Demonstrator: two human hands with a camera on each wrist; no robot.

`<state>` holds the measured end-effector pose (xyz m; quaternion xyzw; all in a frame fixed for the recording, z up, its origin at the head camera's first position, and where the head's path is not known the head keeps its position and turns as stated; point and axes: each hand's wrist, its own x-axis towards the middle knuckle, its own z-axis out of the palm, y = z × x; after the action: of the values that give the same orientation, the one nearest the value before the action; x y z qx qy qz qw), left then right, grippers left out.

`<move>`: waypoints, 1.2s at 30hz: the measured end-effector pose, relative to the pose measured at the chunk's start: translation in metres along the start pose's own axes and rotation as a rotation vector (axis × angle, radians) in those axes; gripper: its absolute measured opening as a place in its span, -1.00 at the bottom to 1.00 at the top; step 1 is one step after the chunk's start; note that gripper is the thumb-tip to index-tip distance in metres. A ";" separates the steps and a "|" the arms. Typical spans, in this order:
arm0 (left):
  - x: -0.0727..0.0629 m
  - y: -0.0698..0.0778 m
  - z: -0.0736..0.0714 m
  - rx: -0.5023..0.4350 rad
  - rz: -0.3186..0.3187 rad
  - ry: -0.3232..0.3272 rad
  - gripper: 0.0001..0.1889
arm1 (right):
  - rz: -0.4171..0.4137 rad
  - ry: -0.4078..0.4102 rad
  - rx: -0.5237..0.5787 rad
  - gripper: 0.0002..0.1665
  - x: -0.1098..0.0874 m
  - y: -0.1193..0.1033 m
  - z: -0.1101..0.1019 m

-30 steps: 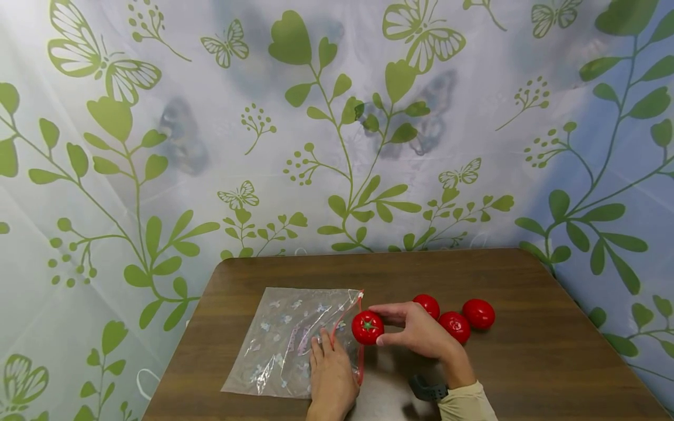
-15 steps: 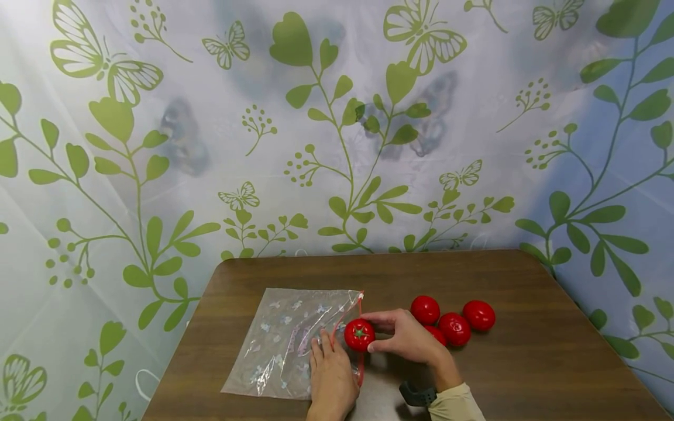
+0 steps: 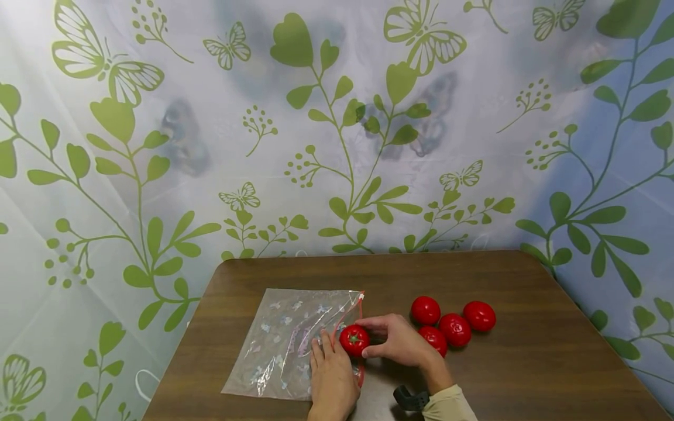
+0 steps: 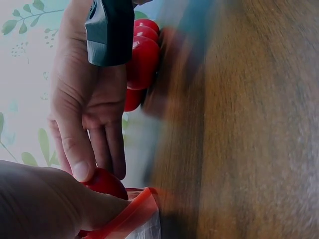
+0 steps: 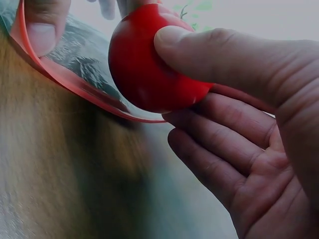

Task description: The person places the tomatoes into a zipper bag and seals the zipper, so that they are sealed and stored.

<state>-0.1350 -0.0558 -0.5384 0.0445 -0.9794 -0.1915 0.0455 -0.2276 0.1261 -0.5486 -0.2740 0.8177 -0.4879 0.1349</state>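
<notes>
Right hand (image 3: 397, 342) pinches a tomato (image 3: 354, 340), thumb opposing fingers, at the mouth of the bag (image 3: 274, 345), on which the left hand (image 3: 333, 377) lies, fingers extended, apparently steadying it and keeping the opening parted; four other tomatoes (image 3: 455, 330) sit nearby on the bench (image 3: 526, 374).

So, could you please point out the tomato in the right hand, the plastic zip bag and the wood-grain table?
Held tomato (image 3: 354, 340), head view: green-starred top.
Plastic zip bag (image 3: 284, 345), head view: flat printed panel.
Wood-grain table (image 3: 526, 374), head view: bare surface, near right.
</notes>
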 end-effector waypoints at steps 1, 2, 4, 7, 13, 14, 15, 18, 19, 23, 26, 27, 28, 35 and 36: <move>0.000 0.000 0.000 -0.002 -0.002 -0.004 0.14 | 0.003 -0.001 -0.006 -0.31 0.000 0.000 0.001; 0.000 0.000 0.000 -0.003 -0.004 -0.007 0.14 | 0.008 -0.001 -0.014 -0.31 0.001 0.000 0.001; 0.000 0.001 -0.001 0.003 -0.003 -0.006 0.14 | 0.018 -0.006 -0.021 -0.29 0.002 -0.001 0.002; -0.001 0.002 -0.001 0.009 -0.004 -0.002 0.12 | 0.030 -0.013 -0.026 -0.29 0.003 -0.003 0.004; -0.003 0.004 0.000 0.001 -0.011 0.000 0.10 | 0.049 -0.027 -0.033 -0.28 0.004 -0.005 0.005; -0.003 0.004 0.000 0.003 -0.008 0.005 0.10 | 0.049 -0.027 -0.035 -0.28 0.005 -0.005 0.006; -0.003 0.004 0.000 0.005 -0.004 0.011 0.10 | 0.050 -0.028 -0.039 -0.28 0.005 -0.006 0.006; -0.004 0.003 0.001 0.024 0.008 0.036 0.10 | 0.050 -0.029 -0.052 -0.29 0.005 -0.007 0.007; -0.004 0.003 0.001 0.033 0.012 0.046 0.10 | 0.049 -0.030 -0.057 -0.29 0.006 -0.008 0.008; -0.004 0.005 0.003 0.056 0.019 0.068 0.10 | 0.048 -0.036 -0.075 -0.31 0.007 -0.012 0.009; -0.004 0.006 0.004 0.049 0.018 0.070 0.08 | 0.045 -0.037 -0.092 -0.33 0.009 -0.015 0.010; -0.004 0.007 0.004 0.044 0.018 0.071 0.07 | 0.043 -0.038 -0.098 -0.34 0.009 -0.016 0.011; -0.004 0.007 0.004 0.040 0.017 0.072 0.06 | 0.039 -0.040 -0.103 -0.34 0.010 -0.017 0.011; -0.006 0.009 0.004 0.048 0.024 0.106 0.05 | 0.037 -0.048 -0.128 -0.32 0.009 -0.019 0.011; -0.006 0.009 0.004 0.052 0.023 0.106 0.06 | 0.038 -0.045 -0.132 -0.31 0.008 -0.020 0.010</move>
<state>-0.1300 -0.0456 -0.5396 0.0442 -0.9808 -0.1626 0.0984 -0.2232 0.1065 -0.5362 -0.2776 0.8501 -0.4239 0.1439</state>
